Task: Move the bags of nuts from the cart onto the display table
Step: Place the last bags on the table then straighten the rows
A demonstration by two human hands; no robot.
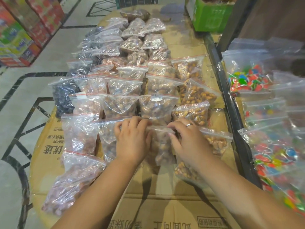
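head view, bench [156, 204]: cardboard-topped, rows of bags [153, 90] laid from 12 to 6 o'clock.
nut bag [162, 146]: on bench, 6 o'clock end of a row.
left hand [132, 138]: fingers curled on its zip edge.
right hand [186, 138]: likewise, pinching zip edge.
progress: seemingly well along; cart unseen, remainder unknown.

Cardboard-covered table [165, 205]: the middle is packed with bags of nuts [155, 106] in tight, overlapping rows, and no lane is seen between them. Bare surface is left at the near edge and in a far strip [183, 42] on the right. The right side is blocked by a dark metal rail [231, 104], with candy bags [274, 154] behind it. The far right corner is closed by a green box [209, 15]. The left edge is open to the floor [41, 52].
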